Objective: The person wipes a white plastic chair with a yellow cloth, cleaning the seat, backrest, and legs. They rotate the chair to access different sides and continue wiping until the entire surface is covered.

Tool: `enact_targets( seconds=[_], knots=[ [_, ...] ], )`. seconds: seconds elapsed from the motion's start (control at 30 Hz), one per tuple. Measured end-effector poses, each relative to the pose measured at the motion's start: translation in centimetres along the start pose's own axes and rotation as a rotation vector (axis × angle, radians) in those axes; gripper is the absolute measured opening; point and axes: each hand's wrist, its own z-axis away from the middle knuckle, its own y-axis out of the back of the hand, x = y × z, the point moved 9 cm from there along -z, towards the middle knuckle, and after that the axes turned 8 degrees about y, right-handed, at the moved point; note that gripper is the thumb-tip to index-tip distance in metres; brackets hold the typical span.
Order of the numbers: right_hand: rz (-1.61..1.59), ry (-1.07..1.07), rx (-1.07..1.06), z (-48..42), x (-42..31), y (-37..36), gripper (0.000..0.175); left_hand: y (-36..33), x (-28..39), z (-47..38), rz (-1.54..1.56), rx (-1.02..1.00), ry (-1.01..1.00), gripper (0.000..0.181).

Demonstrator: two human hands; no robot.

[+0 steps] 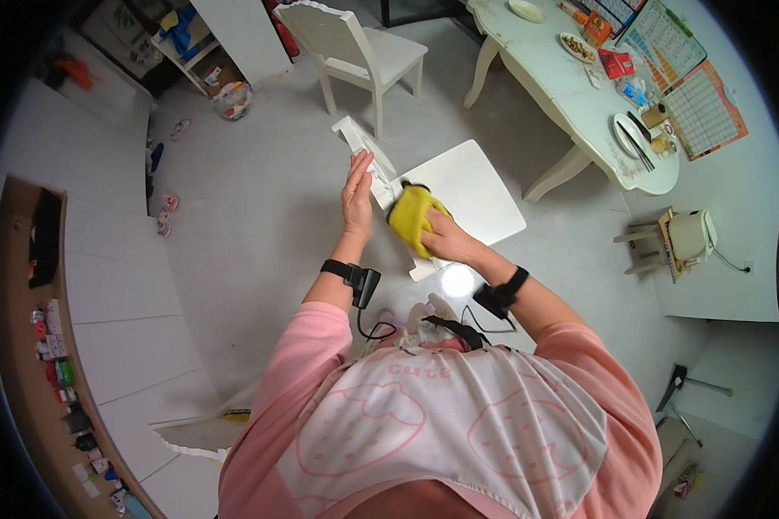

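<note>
A white chair stands before me, with its pale seat (467, 188) to the right and its backrest (371, 152) to the left. My right hand (446, 232) is closed on a yellow cloth with dark edging (410, 217), held at the backrest near the seat's rear edge. The cloth hides part of the chair there. My left hand (357, 201) is beside the backrest's outer face with its fingers stretched out and nothing in its grasp. Whether its fingertips touch the chair I cannot tell. Both wrists carry black strapped devices with cables.
Behind stands a second white chair (363, 55). To the right, a pale table (558, 97) bears plates, chopsticks and packets. A stool (649, 243) stands by the right wall. Shoes (169, 211) and a plastic bag (232, 100) lie left, near white cabinets (130, 279).
</note>
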Motion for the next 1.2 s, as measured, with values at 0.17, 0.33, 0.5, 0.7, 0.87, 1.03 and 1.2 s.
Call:
enact_targets(
  seconds=[0.17,0.33,0.5,0.7,0.87,1.03,1.2],
  knots=[
    [0.292,-0.143,0.184,-7.7,-2.4,3.0,0.031,1.4,-0.2,0.1,0.349,-0.091,0.201,0.043],
    [0.729,0.350,-0.180,-10.8,-13.0,-1.0,0.038,3.4,-0.2,3.6,0.908,-0.066,0.435,0.054],
    [0.074,-0.009,0.147,-9.4,-11.0,3.3,0.029,5.0,1.8,5.3,1.154,-0.348,0.382,0.047],
    [0.057,-0.355,0.148,-1.6,-2.9,-1.7,0.062,14.5,-0.5,3.3,1.190,-0.039,0.030,0.043],
    [0.085,-0.329,0.236,0.1,-1.5,-3.6,0.066,8.1,-4.3,0.9,1.151,-0.025,0.130,0.038],
    [0.059,-0.250,0.142,-0.7,-2.4,-4.0,0.065,-1.2,-6.8,1.4,0.223,0.288,-0.162,0.055],
    [0.118,-0.320,0.198,-0.2,-2.1,-3.5,0.066,-4.0,-15.8,1.5,0.812,0.008,0.452,0.041]
  ],
)
